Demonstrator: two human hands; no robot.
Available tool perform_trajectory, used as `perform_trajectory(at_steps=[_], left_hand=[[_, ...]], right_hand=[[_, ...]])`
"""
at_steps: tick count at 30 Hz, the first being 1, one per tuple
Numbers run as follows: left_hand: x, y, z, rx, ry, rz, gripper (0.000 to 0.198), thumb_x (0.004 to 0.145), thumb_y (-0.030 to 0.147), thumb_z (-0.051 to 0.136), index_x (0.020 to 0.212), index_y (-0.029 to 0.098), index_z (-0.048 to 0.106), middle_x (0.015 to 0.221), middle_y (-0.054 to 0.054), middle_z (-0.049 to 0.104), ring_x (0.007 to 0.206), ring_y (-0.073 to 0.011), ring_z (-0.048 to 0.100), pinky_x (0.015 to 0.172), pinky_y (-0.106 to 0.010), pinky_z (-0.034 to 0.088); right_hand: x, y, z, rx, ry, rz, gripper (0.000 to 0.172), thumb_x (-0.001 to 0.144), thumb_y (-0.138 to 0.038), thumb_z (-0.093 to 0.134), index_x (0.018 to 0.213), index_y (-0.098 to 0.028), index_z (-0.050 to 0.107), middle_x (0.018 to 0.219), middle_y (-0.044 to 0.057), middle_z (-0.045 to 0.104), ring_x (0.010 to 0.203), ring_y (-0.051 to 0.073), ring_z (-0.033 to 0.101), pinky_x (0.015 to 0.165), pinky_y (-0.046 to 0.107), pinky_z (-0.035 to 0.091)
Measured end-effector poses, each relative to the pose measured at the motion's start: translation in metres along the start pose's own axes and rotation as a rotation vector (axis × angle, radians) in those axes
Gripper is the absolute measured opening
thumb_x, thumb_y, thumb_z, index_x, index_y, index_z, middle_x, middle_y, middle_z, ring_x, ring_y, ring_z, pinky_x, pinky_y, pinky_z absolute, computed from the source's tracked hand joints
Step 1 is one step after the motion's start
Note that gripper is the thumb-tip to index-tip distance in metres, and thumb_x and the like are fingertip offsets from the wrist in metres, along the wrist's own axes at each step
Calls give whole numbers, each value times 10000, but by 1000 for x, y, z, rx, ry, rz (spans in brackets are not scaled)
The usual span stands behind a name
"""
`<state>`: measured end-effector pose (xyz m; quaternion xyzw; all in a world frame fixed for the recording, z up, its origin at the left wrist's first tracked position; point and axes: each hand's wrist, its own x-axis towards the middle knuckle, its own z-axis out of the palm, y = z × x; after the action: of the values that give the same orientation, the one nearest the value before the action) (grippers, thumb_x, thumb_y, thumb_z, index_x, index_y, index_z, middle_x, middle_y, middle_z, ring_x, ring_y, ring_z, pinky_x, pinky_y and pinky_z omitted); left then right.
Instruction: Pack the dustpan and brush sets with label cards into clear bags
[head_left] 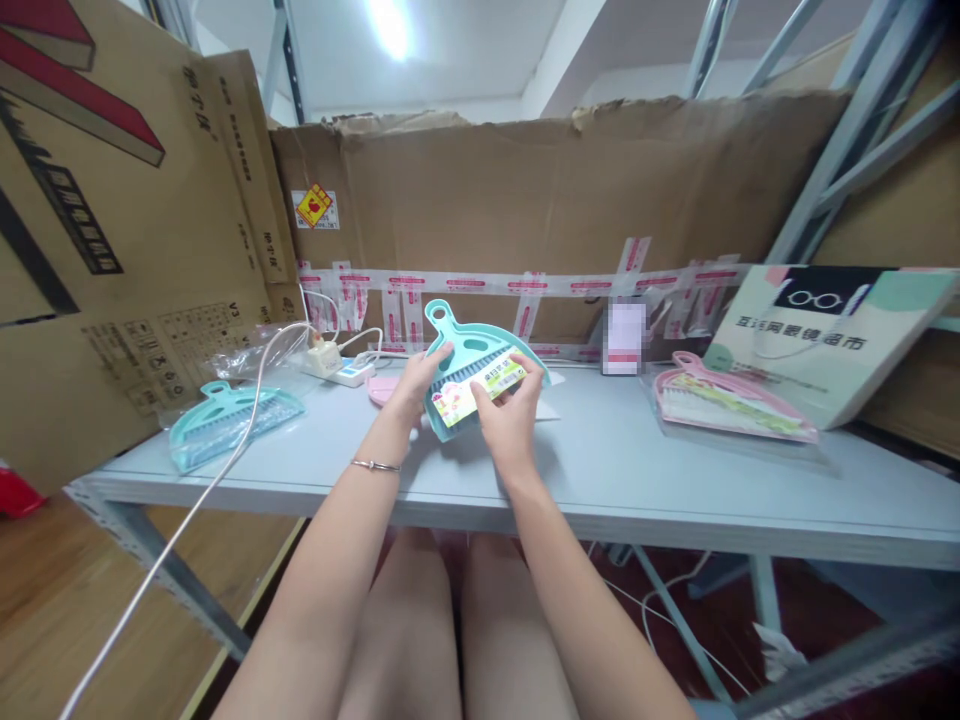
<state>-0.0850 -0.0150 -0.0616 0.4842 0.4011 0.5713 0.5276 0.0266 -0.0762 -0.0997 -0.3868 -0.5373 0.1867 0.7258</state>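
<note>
A turquoise dustpan [480, 343] with a dark-bristled brush set in it is held up above the table, its looped handle at the top left. My left hand [418, 388] grips its left side, thumb on the front. A printed label card [480, 390] with flowers and a barcode lies across the brush. My right hand [511, 415] pinches the card's lower right part, fingers at its right end. Behind my left hand, a pink piece [382, 390] shows in part on the table.
At the left lies a turquoise dustpan set [232, 418] in clear plastic. A pink bagged set [731, 400] lies right, by a leaning printed box [832, 340]. A white cable [225, 465] hangs over the front edge from a power strip [352, 372]. Cardboard [555, 200] stands behind.
</note>
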Motion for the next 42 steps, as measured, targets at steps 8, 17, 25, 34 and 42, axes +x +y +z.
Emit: perform_trajectory(at_steps=[8,17,25,34,42], left_hand=[[-12,10,0,-3,-270,-41,474,553,265,806,968,141,614,852,-83,702,791,-236,667,749,-375,527],[-13,8,-4,110,-382,18,523,508,136,812,985,152,599,909,-71,697,834,-235,663,784,-382,521],[-17,14,-5,78,-373,23,480,547,199,811,980,135,613,961,-90,680,807,-207,653,733,-342,526],[-15,20,-7,346,-163,183,460,604,231,786,1025,144,623,902,-82,671,811,-191,627,756,-327,506],[-5,98,-149,683,718,309,357,872,327,524,1181,148,511,1181,-101,542,1007,-219,564,836,-428,486]], right_hand=[[8,6,3,-167,122,-56,494,737,-218,582,1183,-256,373,1192,112,364,1135,257,432,923,459,424],[3,2,0,-261,259,-125,558,731,-275,623,1205,-221,334,1148,139,346,1159,297,358,993,545,329],[8,-3,-8,473,222,424,761,636,-453,697,1255,-248,304,1277,132,451,1070,247,532,760,422,540],[10,-9,0,811,238,529,425,603,-300,731,988,-179,598,931,31,699,932,203,645,841,379,521],[-1,-9,-11,822,322,607,439,589,-256,745,999,-192,604,938,29,702,938,205,645,822,380,535]])
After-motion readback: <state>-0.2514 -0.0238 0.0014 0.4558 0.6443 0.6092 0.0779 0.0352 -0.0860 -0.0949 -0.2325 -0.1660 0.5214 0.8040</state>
